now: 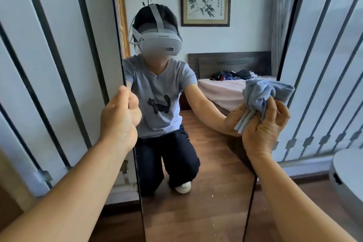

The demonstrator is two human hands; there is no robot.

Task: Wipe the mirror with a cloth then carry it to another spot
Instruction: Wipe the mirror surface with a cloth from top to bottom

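Note:
A tall, thin-framed mirror (206, 192) stands upright on the wood floor straight ahead, leaning against a white panelled wall. My left hand (119, 118) grips its left edge at about mid-height, thumb on the glass side. My right hand (263, 129) holds a bunched light-blue cloth (263, 94) pressed against the glass near the mirror's right edge. The glass reflects a kneeling person in a grey shirt with a headset, and both arms.
White wall panels with dark strips (49, 76) flank the mirror on both sides. A round white object (347, 179) sits low at the right. The reflection shows a bed, a framed painting and brown wood floor behind me.

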